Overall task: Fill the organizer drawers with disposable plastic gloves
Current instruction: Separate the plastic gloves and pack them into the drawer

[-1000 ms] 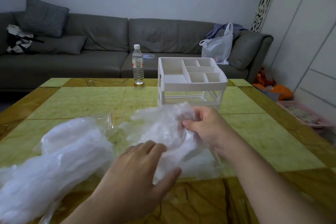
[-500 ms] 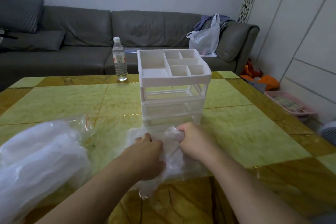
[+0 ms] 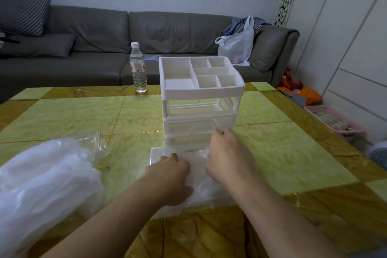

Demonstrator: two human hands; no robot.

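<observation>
Two hands work at a clear drawer (image 3: 161, 154) lying on the table (image 3: 282, 153) just near of the white organizer (image 3: 201, 98): the left hand (image 3: 169, 176) presses down with curled fingers on crumpled plastic gloves (image 3: 201, 186) in the drawer, and the right hand (image 3: 227, 157) pinches a fold of glove film up against the organizer's lower front. More gloves fill a clear bag (image 3: 41, 184) at near left. Far left of the organizer stands a water bottle (image 3: 138, 69), with a grey sofa (image 3: 100, 37) beyond.

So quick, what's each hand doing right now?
Left hand: presses down on the plastic gloves in the pulled-out drawer; its fingers are hidden, so cannot tell.
Right hand: pinches a bit of the gloves, closed on it.
</observation>
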